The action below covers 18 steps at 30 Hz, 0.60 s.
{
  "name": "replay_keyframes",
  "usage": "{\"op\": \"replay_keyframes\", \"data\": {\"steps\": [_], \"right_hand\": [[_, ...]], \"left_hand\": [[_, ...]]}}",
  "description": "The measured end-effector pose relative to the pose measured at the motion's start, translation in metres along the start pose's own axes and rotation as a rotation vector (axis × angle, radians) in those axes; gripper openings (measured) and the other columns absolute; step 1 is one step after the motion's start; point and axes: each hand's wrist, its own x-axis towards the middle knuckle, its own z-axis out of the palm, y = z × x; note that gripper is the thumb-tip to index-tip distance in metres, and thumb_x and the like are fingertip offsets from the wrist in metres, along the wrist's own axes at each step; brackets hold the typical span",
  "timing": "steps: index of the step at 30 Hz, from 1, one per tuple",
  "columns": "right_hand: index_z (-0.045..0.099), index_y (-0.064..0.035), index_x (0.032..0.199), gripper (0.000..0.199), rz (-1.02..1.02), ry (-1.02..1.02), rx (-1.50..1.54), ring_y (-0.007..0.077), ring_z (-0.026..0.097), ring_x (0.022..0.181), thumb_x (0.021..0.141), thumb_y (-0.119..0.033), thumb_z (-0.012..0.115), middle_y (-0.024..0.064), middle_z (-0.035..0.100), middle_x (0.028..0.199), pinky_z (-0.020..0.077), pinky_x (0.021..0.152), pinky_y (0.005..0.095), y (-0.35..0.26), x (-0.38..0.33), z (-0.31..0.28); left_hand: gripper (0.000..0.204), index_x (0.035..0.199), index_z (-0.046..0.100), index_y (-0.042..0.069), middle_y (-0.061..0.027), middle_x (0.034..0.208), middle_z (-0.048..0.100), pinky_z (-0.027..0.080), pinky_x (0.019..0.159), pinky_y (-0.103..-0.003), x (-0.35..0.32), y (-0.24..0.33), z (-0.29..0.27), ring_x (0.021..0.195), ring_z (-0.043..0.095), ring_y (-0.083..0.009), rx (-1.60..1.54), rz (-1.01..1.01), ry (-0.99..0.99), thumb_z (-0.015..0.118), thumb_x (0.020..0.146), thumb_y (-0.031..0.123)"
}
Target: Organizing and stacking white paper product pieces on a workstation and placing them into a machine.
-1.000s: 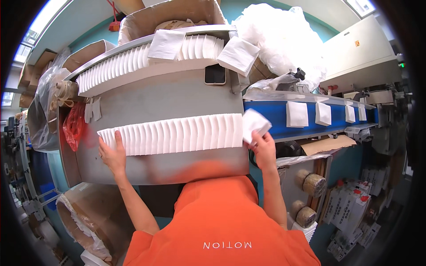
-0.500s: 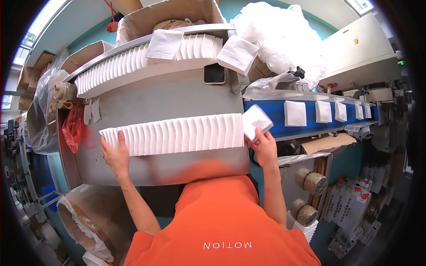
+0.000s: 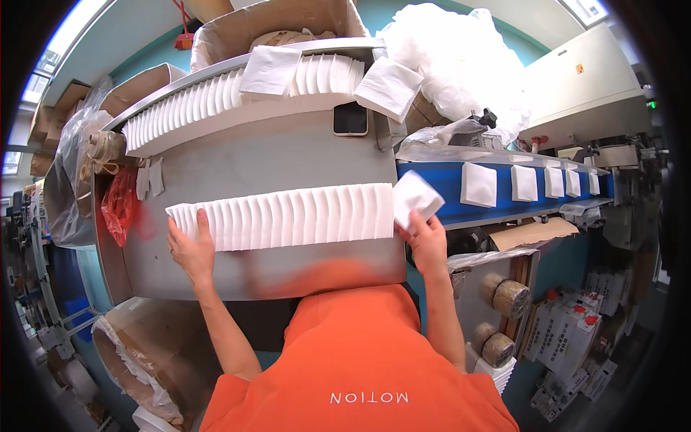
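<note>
At the far left a clear plastic bag [image 3: 68, 194] hangs beside a red bag [image 3: 119, 205] at the edge of the grey metal surface [image 3: 288, 155]. Below them stands a cardboard box lined with plastic [image 3: 140, 360].

The left hand [image 3: 191, 248] lies flat on the surface with its fingers spread, pressed against the left end of the near row of white napkins [image 3: 288, 216]; it grips nothing. That row of upright folded napkins runs across the surface from the left hand almost to the right hand. Behind it, along the curved far rail, stands a second row of napkins [image 3: 187, 108], with a loose napkin stack [image 3: 270, 72] lying on top and another stack [image 3: 389, 86] tilted at its right end. A dark phone [image 3: 350, 117] rests on the surface just below that far row.

The right hand [image 3: 426, 241] is closed around a small napkin bundle [image 3: 415, 200], held just beside the right end of the near row. Right of it, a blue conveyor belt [image 3: 497, 205] carries separate white napkin stacks [image 3: 523, 183] spaced in a line. Below the belt sit brown tape rolls [image 3: 507, 295].
</note>
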Motion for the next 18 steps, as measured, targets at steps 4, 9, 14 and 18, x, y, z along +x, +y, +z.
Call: {"op": "replay_keyframes", "data": {"steps": [4,9,14,18], "right_hand": [[0.056,0.0029,0.120,0.053,-0.161,-0.081,-0.407,0.0208,0.061,0.098,0.096,-0.044,0.060,0.0123,0.063,0.108,0.0487,0.087,0.0301,0.005,0.007,0.024],[0.061,-0.0046,0.114,0.039,0.050,-0.181,-0.200,0.0127,0.057,0.077,0.096,-0.039,0.061,0.0034,0.063,0.092,0.0430,0.066,0.0254,0.011,-0.001,0.032],[0.058,-0.0032,0.120,0.034,0.296,-0.252,-0.059,0.0108,0.058,0.075,0.095,-0.026,0.063,0.0025,0.063,0.093,0.0444,0.061,0.0240,0.005,-0.007,-0.004],[0.056,-0.0020,0.116,0.035,0.055,0.042,0.005,0.0128,0.062,0.090,0.098,-0.031,0.060,0.0058,0.063,0.107,0.0518,0.073,0.0259,0.001,0.008,0.001]], "left_hand": [[0.086,0.139,0.040,-0.006,-0.0278,0.135,0.048,0.035,0.106,-0.051,-0.003,0.003,0.004,0.126,0.045,-0.0437,0.010,0.022,0.000,0.058,0.088,0.061],[0.084,0.139,0.040,-0.005,-0.0270,0.134,0.049,0.036,0.105,-0.051,-0.002,0.005,0.003,0.126,0.046,-0.0431,0.003,0.016,0.003,0.059,0.088,0.060],[0.082,0.138,0.042,-0.004,-0.0264,0.134,0.050,0.037,0.105,-0.050,-0.004,0.006,0.002,0.125,0.047,-0.0427,0.018,0.014,0.003,0.059,0.089,0.059],[0.082,0.138,0.042,-0.004,-0.0259,0.134,0.051,0.037,0.104,-0.050,-0.006,0.009,-0.001,0.124,0.048,-0.0422,-0.015,0.041,-0.027,0.061,0.088,0.059]]}}
